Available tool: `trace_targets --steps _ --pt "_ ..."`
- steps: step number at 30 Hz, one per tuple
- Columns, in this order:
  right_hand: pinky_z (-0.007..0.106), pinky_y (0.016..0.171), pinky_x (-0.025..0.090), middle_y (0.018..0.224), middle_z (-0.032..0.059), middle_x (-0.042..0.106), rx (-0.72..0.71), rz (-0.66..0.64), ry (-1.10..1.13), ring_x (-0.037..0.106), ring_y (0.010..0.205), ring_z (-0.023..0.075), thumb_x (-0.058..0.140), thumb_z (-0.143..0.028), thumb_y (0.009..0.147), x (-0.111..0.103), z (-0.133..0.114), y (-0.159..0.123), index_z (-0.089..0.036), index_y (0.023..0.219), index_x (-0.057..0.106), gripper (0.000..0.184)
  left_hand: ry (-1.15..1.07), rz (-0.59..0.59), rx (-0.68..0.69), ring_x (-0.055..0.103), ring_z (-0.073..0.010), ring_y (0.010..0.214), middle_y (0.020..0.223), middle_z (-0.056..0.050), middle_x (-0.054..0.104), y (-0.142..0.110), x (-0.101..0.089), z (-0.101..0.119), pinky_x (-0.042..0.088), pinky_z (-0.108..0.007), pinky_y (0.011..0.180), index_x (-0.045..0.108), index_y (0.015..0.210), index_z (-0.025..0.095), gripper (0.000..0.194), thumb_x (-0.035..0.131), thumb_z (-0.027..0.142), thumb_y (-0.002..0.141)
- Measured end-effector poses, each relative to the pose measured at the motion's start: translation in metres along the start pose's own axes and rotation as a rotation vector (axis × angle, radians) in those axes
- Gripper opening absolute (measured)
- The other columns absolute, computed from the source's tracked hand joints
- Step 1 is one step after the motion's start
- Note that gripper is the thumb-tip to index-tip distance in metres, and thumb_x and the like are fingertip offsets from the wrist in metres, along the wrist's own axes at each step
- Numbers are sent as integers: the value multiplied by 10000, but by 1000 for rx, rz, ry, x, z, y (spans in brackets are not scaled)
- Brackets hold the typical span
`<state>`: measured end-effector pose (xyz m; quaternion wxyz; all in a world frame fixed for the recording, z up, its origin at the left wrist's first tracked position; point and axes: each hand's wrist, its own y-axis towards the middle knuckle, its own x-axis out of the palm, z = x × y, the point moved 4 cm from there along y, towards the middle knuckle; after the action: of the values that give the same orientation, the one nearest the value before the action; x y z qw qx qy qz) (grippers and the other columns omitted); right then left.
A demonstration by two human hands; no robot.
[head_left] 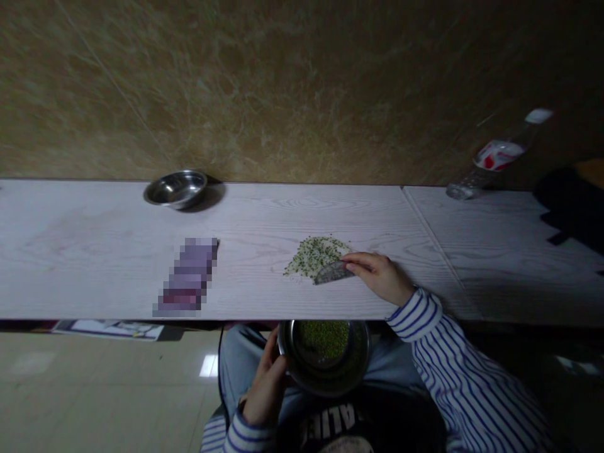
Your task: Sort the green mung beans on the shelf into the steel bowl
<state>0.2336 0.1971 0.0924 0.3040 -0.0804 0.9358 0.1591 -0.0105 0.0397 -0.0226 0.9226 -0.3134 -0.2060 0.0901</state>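
On the pale wooden table lies a spread pile of green beans mixed with white grains [311,255], probably mung beans and rice. My right hand [380,275] pinches one end of a thin, grey, see-through flat piece [333,272] with a curved upper edge. I cannot make out its exact kind. It lies along the pile's near right edge, touching it. Below the table edge, my left hand [268,380] grips the left rim of a steel bowl [359,362] over my lap. Small green beans [325,338] cover its bottom. The table edge hides the bowl's far side.
A smaller steel bowl [177,190] stands against the wall at the back left. Left of the pile lies a pixelated flat object [189,277]. A clear plastic bottle [495,156] stands at the back right, with a dark object [573,201] beyond it.
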Motion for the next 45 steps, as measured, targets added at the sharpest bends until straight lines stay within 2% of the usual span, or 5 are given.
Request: trace_targets --steps 10,22,29,39,45 --pt "357 825 608 966 48 816 22 30 91 762 901 206 608 -327 881 -1 7 12 -237 1032 787 250 -65 62 -12 639 -303 1013 1389 -151 612 1 5 -2 539 -364 699 480 1456 232 872 771 355 643" --pt "430 770 634 913 129 803 239 499 151 767 787 259 722 -506 799 -40 43 -25 -163 1047 757 424 -24 21 -5 589 -209 785 1292 -109 643 3 9 -2 483 -294 554 533 1403 238 767 729 304 665" --pt "423 794 637 929 132 809 250 450 110 776 799 258 707 -505 808 -35 38 -37 -160 1032 773 416 -62 -6 -26 583 -207 741 1027 -52 689 6 10 -7 485 -321 603 542 1395 265 791 751 304 633" --pt "403 756 647 932 129 812 277 374 128 782 820 266 692 -478 825 -18 18 -51 -169 1026 785 380 -68 4 -19 600 -218 793 1162 -85 681 -3 18 0 493 -313 585 524 1410 221 804 725 290 634" --pt "428 793 641 953 142 809 301 382 80 778 861 279 675 -440 829 -30 13 -65 -151 1053 777 380 -65 -5 -8 610 -210 764 1260 -111 663 -3 16 -1 469 -289 529 497 1421 218 789 727 298 671"
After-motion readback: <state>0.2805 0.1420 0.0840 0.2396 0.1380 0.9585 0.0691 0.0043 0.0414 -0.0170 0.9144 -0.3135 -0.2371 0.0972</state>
